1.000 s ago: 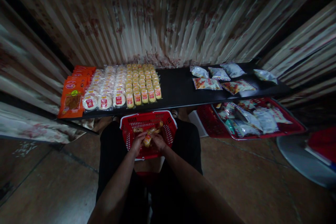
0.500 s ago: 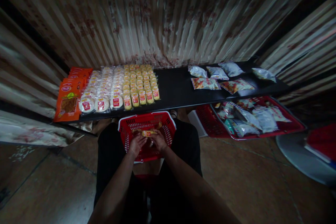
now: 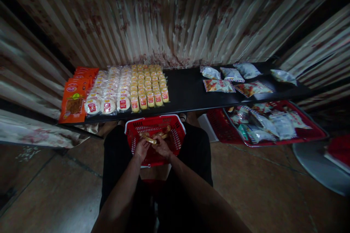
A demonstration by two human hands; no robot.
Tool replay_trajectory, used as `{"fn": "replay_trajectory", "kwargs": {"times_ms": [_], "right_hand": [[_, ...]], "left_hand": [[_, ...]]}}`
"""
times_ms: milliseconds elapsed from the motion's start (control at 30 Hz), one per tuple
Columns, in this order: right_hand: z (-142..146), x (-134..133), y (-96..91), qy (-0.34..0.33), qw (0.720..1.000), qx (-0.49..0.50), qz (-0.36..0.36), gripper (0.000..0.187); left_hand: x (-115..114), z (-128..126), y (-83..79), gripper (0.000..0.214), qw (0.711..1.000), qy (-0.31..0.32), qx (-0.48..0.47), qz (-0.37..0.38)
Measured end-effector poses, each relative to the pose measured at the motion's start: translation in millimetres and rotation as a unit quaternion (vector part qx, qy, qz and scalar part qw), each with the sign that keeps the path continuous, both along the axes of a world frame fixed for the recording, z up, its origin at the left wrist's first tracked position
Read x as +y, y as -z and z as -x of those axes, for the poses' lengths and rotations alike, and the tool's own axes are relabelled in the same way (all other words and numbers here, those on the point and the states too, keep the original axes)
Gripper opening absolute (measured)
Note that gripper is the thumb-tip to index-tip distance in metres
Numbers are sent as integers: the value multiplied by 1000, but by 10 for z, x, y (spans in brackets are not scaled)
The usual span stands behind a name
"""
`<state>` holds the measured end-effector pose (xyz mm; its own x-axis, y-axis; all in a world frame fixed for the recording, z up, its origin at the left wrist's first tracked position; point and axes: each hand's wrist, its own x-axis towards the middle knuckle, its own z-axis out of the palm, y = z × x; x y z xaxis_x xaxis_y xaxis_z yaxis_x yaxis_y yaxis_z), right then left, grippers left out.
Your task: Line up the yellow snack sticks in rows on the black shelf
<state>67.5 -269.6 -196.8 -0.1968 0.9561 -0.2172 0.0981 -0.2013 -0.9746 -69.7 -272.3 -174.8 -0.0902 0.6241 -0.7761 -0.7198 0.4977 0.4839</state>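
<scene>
Over the red plastic basket (image 3: pixel 179 131) between my knees, both hands are close together. My left hand (image 3: pixel 142 149) is closed on a small snack cake in a shiny golden wrapper (image 3: pixel 150 140). The fingers of my right hand (image 3: pixel 163 149) are bent in at the right end of the same cake. Its printed label does not show from here. Other golden-wrapped pieces lie in the basket around my fingers, blurred in the dim light.
On the black shelf (image 3: pixel 183 93) stand rows of yellow wrapped cakes (image 3: pixel 149 83), round white packs (image 3: pixel 108 106) and orange bags (image 3: pixel 73 103). Several puffy snack bags (image 3: pixel 218 86) lie at its right. Below them, a second red basket (image 3: pixel 317 134) holds more bags.
The wrapped cake has turned in my fingers, so its red and yellow label has gone out of sight. My hands stay over the basket. The whole view has shifted slightly.
</scene>
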Motion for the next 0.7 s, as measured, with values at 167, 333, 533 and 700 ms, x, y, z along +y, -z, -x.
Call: {"fn": "replay_trajectory", "kwargs": {"times_ms": [167, 333, 533, 700], "right_hand": [[15, 0, 15, -28, 999, -17, 33, 24], [9, -7, 83, -31, 999, -16, 32, 25], [0, -18, 183, -29, 997, -72, 8, 27], [30, -24, 221, -18, 992, -124, -27, 27]], "left_hand": [[-20, 5, 43, 31, 1000, 10, 19, -17], [-37, -5, 31, 29, 999, 21, 29, -8], [-18, -26, -43, 10, 999, 28, 28, 30], [-1, 0, -58, 11, 998, 30, 36, 51]]}}
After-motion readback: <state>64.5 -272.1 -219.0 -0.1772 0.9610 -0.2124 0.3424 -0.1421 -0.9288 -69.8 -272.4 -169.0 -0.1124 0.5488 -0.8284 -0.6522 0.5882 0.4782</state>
